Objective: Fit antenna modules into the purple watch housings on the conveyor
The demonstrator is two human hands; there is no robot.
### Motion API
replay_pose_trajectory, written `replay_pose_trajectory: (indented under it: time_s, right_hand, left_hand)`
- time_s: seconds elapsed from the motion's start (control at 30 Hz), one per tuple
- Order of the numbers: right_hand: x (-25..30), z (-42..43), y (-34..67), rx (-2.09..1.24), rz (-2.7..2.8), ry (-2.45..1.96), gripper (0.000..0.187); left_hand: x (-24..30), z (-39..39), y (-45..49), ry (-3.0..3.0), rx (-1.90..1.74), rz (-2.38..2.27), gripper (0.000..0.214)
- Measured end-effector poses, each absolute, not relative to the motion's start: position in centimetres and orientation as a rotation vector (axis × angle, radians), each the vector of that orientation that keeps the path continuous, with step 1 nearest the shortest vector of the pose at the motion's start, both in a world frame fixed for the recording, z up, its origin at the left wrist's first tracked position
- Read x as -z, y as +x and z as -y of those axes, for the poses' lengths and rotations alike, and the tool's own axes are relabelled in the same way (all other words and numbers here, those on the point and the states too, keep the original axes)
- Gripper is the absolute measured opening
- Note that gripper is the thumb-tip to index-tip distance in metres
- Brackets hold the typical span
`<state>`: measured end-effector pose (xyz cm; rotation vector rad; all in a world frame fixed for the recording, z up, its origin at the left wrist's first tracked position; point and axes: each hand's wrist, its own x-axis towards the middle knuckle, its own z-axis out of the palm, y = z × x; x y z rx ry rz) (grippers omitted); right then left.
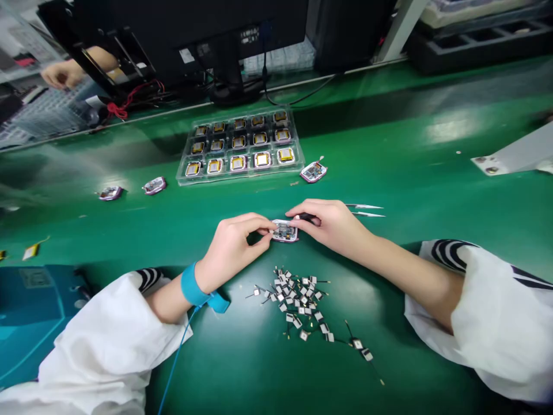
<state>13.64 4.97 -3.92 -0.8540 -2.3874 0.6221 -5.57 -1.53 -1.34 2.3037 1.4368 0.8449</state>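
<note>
In front of me a small open device case with a circuit board inside [285, 231] lies on the green mat. My left hand [235, 245], with a blue strap round the wrist, pinches its left edge between thumb and fingers. At the device's upper right edge are the thumb and forefinger of my right hand [330, 225]. Tucked in that hand is a pair of tweezers [367, 215], its dark end by the fingers and its two silver tips pointing right. Below the device spreads a loose pile of small square parts with short black leads [298, 297].
Behind my hands sits a clear plastic tray [242, 173] of devices. Another open device [314, 172] lies to its right, two more [154, 185] to its left. A monitor [233, 57] stands behind; a blue box [34, 323] is at left. Another person's hand [64, 74] shows far left.
</note>
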Motion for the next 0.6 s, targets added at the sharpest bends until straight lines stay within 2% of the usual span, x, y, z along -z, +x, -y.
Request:
replay_pose_trajectory:
  time_s: [0.07,0.2,0.23,0.4,0.6]
  right_hand:
    - [3.8,-4.6,14.0,-0.634,2.373,-0.873,0.024]
    - [3.7,-3.7,14.7,-0.669,2.397,-0.897,0.059]
    - [3.8,-3.6,14.8,-0.666,2.401,-0.903,0.062]
    - [4.2,-3.5,14.4,-0.671,2.391,-0.903,0.051]
    - [3.9,-3.5,14.4,-0.679,2.402,-0.912,0.049]
  left_hand:
    - [1.4,1.1,-5.2,2.307,-0.843,-1.422,0.018]
    - [1.6,0.6,-5.0,2.349,-0.822,-1.363,0.013]
    - [1.7,0.6,-5.0,2.354,-0.811,-1.346,0.013]
    - [1.8,0.5,-5.0,2.413,-0.755,-1.296,0.013]
    - [1.0,0.4,-4.4,2.506,-0.568,-1.271,0.014]
